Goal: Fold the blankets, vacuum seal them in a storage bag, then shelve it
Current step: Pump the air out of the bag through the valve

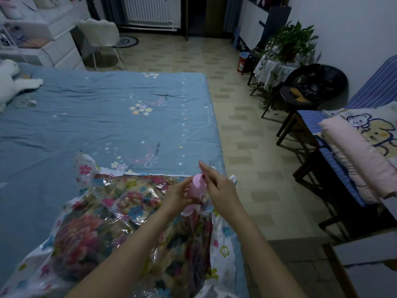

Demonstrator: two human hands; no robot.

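Fingers of left hand (178,193) curled round pink pump (196,191); right hand (219,186) fingers straight, against its top.

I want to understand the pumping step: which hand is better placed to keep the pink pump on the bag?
Probably the left hand: it already wraps the pink pump standing on the storage bag. The right hand only touches its top.

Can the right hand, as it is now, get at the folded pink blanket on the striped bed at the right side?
Probably not from here. The right hand is at the pink pump over the storage bag, and the folded pink blanket lies across a strip of open floor. Nothing blocks the way, but the person would likely have to step over.
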